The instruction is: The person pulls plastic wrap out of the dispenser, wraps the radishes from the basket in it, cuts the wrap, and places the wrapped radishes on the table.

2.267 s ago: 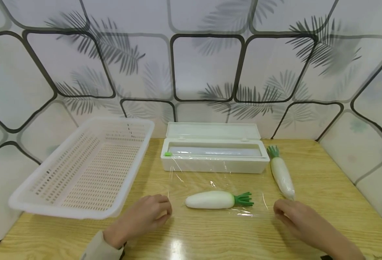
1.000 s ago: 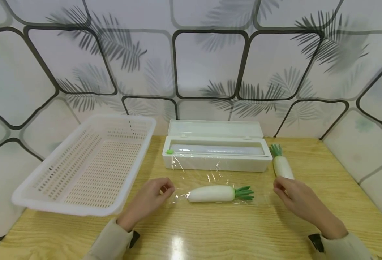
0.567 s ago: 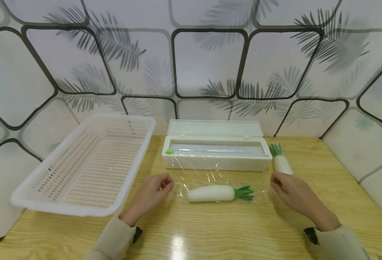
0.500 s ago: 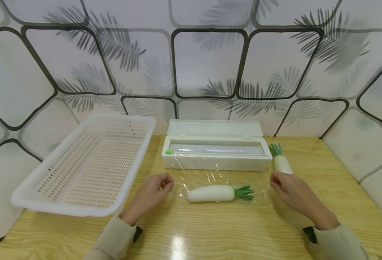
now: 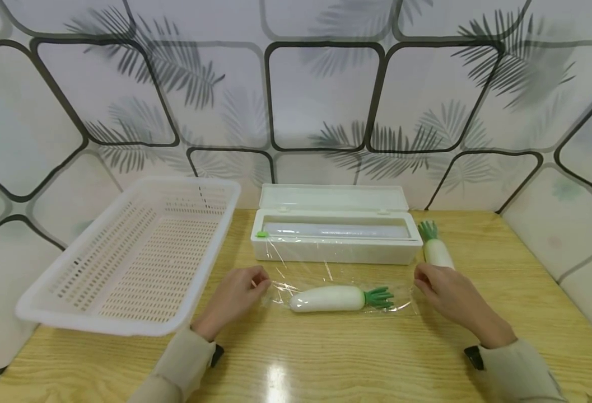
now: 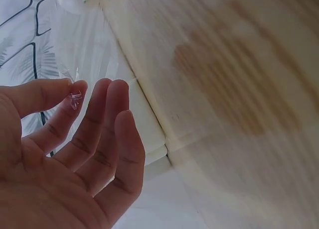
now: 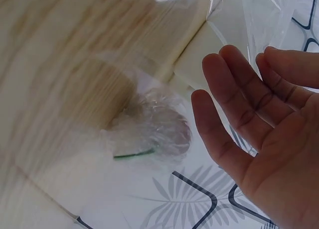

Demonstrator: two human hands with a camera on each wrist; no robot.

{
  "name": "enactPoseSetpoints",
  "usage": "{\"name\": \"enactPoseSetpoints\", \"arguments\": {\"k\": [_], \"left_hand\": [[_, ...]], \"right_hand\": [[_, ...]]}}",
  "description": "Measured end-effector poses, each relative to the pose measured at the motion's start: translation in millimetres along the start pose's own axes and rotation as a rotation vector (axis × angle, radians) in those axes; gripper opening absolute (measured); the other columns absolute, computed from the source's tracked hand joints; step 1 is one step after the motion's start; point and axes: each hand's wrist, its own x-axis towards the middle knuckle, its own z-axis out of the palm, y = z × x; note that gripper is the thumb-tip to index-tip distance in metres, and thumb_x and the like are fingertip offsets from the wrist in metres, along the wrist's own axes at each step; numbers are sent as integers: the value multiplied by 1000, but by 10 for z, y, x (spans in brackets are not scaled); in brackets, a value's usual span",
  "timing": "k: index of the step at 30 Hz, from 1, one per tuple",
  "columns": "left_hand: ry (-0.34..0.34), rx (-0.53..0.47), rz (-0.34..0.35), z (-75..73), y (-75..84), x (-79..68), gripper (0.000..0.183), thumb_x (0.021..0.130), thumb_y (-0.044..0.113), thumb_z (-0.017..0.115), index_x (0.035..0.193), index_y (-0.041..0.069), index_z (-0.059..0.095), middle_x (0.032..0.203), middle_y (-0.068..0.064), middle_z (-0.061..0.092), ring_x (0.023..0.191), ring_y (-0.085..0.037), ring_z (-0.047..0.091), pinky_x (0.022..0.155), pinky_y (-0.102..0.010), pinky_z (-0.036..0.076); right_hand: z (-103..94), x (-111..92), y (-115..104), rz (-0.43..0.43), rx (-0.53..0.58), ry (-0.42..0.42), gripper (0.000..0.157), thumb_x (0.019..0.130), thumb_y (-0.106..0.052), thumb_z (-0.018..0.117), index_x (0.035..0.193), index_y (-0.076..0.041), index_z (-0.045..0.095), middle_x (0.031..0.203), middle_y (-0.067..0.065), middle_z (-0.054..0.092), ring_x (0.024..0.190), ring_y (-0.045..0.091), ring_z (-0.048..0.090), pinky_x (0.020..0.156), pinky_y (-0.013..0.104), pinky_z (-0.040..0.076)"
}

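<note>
My left hand (image 5: 235,296) pinches a corner of clear cling film (image 6: 75,97) between thumb and index finger; the other fingers are loosely bent. On the opposite side my right hand (image 5: 449,296) pinches the film too, thumb meeting index finger in the right wrist view. The film (image 5: 321,271) runs from the dispenser box (image 5: 336,254) toward me, around a white radish (image 5: 326,299) with green stalks. Whether it passes over or under the radish is hard to tell. A second white radish (image 5: 438,254) lies behind my right hand, its lower end hidden.
A white perforated basket (image 5: 215,246) stands at the left. The box's lid (image 5: 333,197) is raised, showing the film roll (image 5: 336,230) and a green slider (image 5: 261,234). A patterned wall covering (image 5: 321,95) rises behind the wooden table (image 5: 356,358).
Both hands have moved away from me toward the box, and the right hand also leftward. The film's near edge has come back closer to the radish, with more creases beside its ends.
</note>
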Motion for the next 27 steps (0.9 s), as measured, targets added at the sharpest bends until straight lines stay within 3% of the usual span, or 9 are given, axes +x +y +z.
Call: {"name": "enactPoseSetpoints", "arguments": {"k": [8,14,21,27], "left_hand": [[-65,49,-49,15,-9,5,7,93,7,69,87,8,72,72,2,63,59,-11,51,52,-25,44],[-120,138,-43,27,-16,3,9,91,7,71,83,11,72,71,4,61,61,-11,51,53,-27,44],[-169,196,-36,30,34,-27,7,88,9,74,83,13,72,76,3,65,64,-10,54,54,-27,47],[-162,207,-15,2,71,-32,7,87,5,75,84,10,71,75,2,64,64,-11,54,54,-27,47]], "right_hand": [[36,19,6,29,-6,-88,21,90,0,72,85,-14,57,72,-10,51,63,7,43,53,27,40],[83,31,-11,41,-42,-162,21,90,-1,67,83,-16,54,71,-10,51,60,8,43,49,29,39],[125,45,-40,16,-91,-177,27,88,-3,68,76,-18,49,66,-9,47,58,10,44,47,32,38],[31,67,-3,21,23,-165,14,88,0,72,81,-11,67,74,-8,61,64,7,51,54,30,46]]}}
